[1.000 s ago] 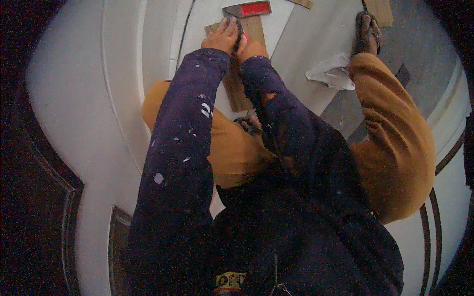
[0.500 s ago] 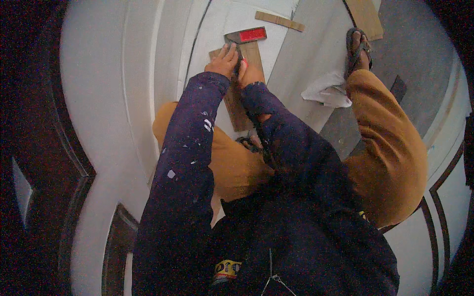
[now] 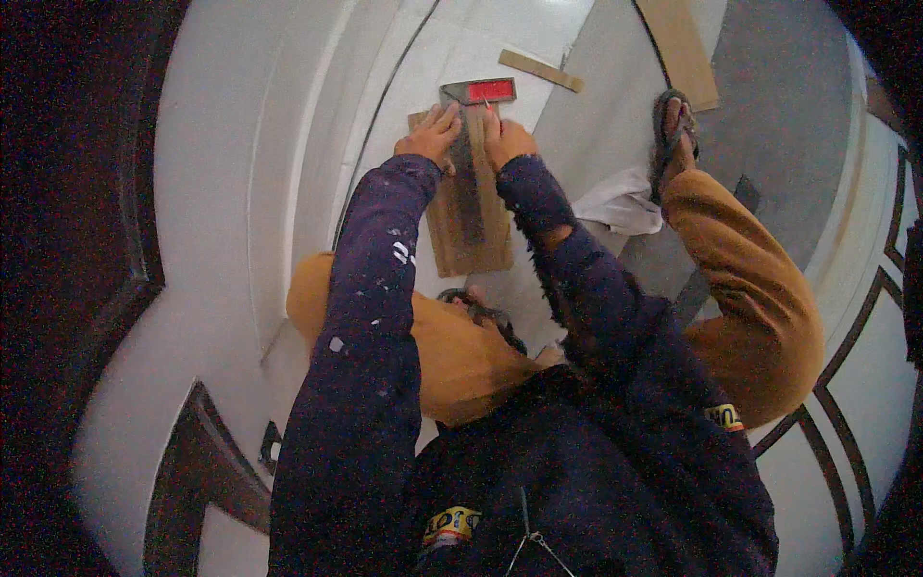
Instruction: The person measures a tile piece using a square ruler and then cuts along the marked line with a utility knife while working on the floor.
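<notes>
A wooden plank (image 3: 491,252) lies lengthwise on the white sheet, with a metal try square (image 3: 466,202) along it, its red-marked crossbar (image 3: 490,89) at the far end. My left hand (image 3: 428,137) rests palm down, fingers stretched out, on the plank and the square's left edge. My right hand (image 3: 507,142) is closed on a thin red tool (image 3: 489,116), whose pointed end is beside the square's blade just below the crossbar. The tool's lower part is hidden in the fingers.
A short wood strip (image 3: 538,70) lies beyond the square. A longer plank (image 3: 683,53) is at upper right, near my sandalled foot (image 3: 678,135). A crumpled white cloth or bag (image 3: 620,202) lies right of my hands, and a dark offcut (image 3: 745,192) beyond my leg.
My hands have moved apart, uncovering the square's blade. My right hand and red tool have shifted rightward and up toward the crossbar. The camera's view has shifted, moving the scene lower in frame.
</notes>
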`<state>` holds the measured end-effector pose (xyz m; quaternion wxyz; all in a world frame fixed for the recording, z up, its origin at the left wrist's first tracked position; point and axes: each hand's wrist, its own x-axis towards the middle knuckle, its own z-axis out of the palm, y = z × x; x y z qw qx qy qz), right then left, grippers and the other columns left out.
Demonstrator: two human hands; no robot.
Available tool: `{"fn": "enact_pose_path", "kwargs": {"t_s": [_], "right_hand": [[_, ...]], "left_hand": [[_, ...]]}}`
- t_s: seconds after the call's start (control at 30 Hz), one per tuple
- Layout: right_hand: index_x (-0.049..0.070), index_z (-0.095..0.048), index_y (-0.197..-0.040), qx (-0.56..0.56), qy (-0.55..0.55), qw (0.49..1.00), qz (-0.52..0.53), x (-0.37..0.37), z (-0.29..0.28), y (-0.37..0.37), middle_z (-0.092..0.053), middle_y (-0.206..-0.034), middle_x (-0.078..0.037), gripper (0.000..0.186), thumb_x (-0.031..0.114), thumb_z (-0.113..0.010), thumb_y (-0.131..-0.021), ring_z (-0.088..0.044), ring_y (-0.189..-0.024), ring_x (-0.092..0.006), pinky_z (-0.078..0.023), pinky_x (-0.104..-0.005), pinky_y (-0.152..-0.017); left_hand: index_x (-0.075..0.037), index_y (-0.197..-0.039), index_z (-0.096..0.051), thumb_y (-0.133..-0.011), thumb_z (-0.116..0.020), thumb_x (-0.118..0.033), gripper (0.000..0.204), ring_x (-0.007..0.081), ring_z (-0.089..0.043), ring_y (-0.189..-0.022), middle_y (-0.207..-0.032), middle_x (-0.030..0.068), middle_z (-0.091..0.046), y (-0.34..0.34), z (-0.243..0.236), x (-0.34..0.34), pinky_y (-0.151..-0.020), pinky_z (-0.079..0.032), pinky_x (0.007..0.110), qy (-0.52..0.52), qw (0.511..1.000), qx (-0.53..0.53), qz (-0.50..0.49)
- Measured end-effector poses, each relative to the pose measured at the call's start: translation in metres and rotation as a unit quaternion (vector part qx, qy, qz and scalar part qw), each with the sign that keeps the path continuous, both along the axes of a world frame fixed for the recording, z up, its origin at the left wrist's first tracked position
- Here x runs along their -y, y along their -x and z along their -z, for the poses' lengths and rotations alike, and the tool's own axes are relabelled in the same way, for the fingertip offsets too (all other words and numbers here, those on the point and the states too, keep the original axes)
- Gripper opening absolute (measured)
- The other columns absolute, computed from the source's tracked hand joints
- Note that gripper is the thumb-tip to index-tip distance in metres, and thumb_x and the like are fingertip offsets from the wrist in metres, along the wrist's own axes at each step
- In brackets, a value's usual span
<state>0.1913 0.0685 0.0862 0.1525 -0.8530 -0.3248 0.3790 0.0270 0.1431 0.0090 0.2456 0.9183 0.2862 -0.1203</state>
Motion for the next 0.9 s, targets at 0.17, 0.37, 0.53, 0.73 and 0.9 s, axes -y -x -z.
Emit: {"fn": "enact_pose_path", "kwargs": {"t_s": [0.17, 0.37, 0.53, 0.73, 0.9], "right_hand": [[0.005, -0.071, -0.102, 0.241, 0.026, 0.931, -0.272, -0.088, -0.068, -0.116, -0.072, -0.092, -0.023, 0.065, 0.066, -0.048, -0.095, -0.070, -0.087, -0.0405, -0.055, -0.0495, -0.078], [0.018, -0.070, -0.123, 0.355, 0.192, 0.730, -0.551, -0.210, -0.153, -0.199, -0.073, -0.109, -0.014, 0.043, 0.048, -0.062, -0.092, -0.069, -0.102, -0.0322, -0.055, -0.0487, -0.086], [0.011, -0.068, -0.110, 0.290, 0.006, 0.771, -0.568, -0.199, -0.102, -0.234, -0.072, -0.087, -0.017, 0.044, 0.051, -0.054, -0.099, -0.071, -0.081, -0.0341, -0.056, -0.0478, -0.072], [0.012, -0.058, -0.114, 0.165, -0.107, 0.826, -0.527, -0.143, -0.023, -0.188, -0.070, -0.090, -0.019, 0.055, 0.060, -0.064, -0.089, -0.069, -0.087, -0.0409, -0.055, -0.0513, -0.075], [0.013, -0.058, -0.114, 0.069, -0.225, 0.798, -0.555, -0.112, 0.049, -0.156, -0.070, -0.091, -0.017, 0.051, 0.050, -0.073, -0.082, -0.069, -0.088, -0.0394, -0.054, -0.0499, -0.075]], "left_hand": [[-0.026, -0.146, -0.045, -0.060, -0.091, -0.023, 0.098, 0.0250, -0.024, -0.151, -0.165, -0.0053, -0.021, -0.014, -0.026, -0.008, -0.105, -0.049, 0.053, 0.039, 0.999, -0.006, -0.035], [-0.031, -0.147, -0.046, -0.059, -0.092, -0.023, 0.099, 0.0231, -0.022, -0.152, -0.164, -0.0064, -0.023, -0.010, -0.025, -0.005, -0.106, -0.049, 0.053, 0.033, 0.989, -0.049, -0.138], [-0.031, -0.146, -0.047, -0.062, -0.089, -0.016, 0.095, 0.0237, -0.025, -0.151, -0.164, -0.0064, -0.025, -0.014, -0.031, -0.001, -0.109, -0.048, 0.049, 0.028, 0.989, -0.006, -0.142], [-0.024, -0.148, -0.046, -0.064, -0.086, -0.011, 0.094, 0.0274, -0.027, -0.150, -0.163, -0.0013, -0.028, -0.021, -0.053, 0.003, -0.115, -0.042, 0.046, 0.003, 0.988, -0.006, -0.156], [-0.015, -0.151, -0.041, -0.066, -0.087, -0.016, 0.097, 0.0382, -0.028, -0.147, -0.160, 0.0122, -0.033, -0.016, -0.049, 0.044, -0.118, -0.035, 0.046, -0.038, 0.938, -0.006, -0.344]]}}
